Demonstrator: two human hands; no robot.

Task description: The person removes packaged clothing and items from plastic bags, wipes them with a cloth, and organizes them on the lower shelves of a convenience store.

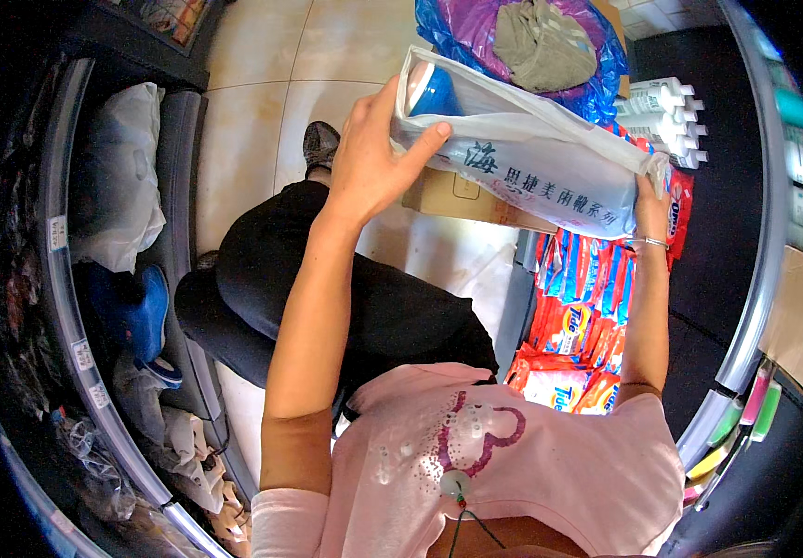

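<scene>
Both my hands hold a white translucent plastic bag (pixel 527 164) with printed writing, stretched sideways in front of me. My left hand (pixel 370 150) grips the left end by its opening, thumb on the near side. At the opposite end, my right hand (pixel 651 202) grasps a corner of the bag; its fingers are partly hidden. Inside the opening shows a shiny blue item (pixel 436 94) with a pale edge, probably a rain boot. Just beyond the bag lies a blue and purple plastic bag (pixel 443 28) with a grey-brown cloth (pixel 548 49) on it.
On the left shelf are a stuffed white plastic bag (pixel 119 181) and blue boots (pixel 154 314). Red Tide detergent packs (pixel 569 331) are stacked on the right, near white bottles (pixel 652 104). Under the held bag, a cardboard box (pixel 443 194) rests on the tiled floor (pixel 255 49).
</scene>
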